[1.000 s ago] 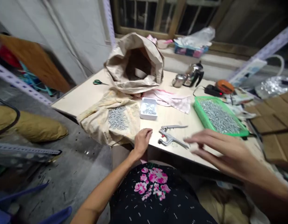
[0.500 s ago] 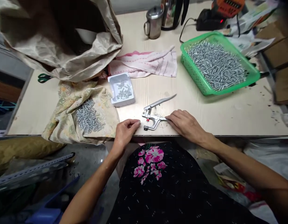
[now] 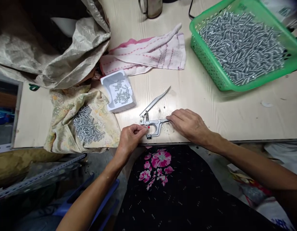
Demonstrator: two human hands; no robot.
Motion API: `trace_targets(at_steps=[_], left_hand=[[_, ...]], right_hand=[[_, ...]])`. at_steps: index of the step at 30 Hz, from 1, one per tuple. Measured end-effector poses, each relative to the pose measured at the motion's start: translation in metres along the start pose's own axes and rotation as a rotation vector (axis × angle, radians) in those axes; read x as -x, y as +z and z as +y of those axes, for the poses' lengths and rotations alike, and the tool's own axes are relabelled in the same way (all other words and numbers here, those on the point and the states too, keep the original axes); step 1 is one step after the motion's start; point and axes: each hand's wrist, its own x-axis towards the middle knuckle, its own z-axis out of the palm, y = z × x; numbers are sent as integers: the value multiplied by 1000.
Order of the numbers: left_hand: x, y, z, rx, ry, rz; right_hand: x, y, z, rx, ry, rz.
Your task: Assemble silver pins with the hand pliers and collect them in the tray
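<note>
A pair of snap-fastener pliers point(image 3: 158, 123) lies on the table near its front edge, handles spread and a red tip showing in the jaw. My right hand point(image 3: 188, 123) is closed on the end of the lower handle. My left hand point(image 3: 132, 134) pinches thumb and forefinger together right at the jaw opening, beside the red tip. What it holds is too small and covered to make out. Left of that hand, a pile of small metal springs point(image 3: 88, 125) lies on a flowered cloth point(image 3: 108, 112). A white plastic tray point(image 3: 105, 81) behind holds several similar springs.
A green basket point(image 3: 210, 72) full of metal springs stands at the right. A pink and white towel point(image 3: 148, 56) lies behind the tray. To the left, a big woven sack point(image 3: 86, 41) gapes open. A metal cup point(image 3: 154, 8) stands at the back.
My left hand has moved right, bringing its pinched fingertips from beside the pliers to the jaw. My right hand keeps its hold on the handle. The view has shifted closer to the table.
</note>
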Motion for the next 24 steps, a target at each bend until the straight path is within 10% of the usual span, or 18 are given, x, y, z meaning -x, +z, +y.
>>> trace_targets(at_steps=[24], left_hand=[[-5, 5, 6, -120, -161, -158]], right_hand=[[-3, -8, 0, -121, 50, -44]])
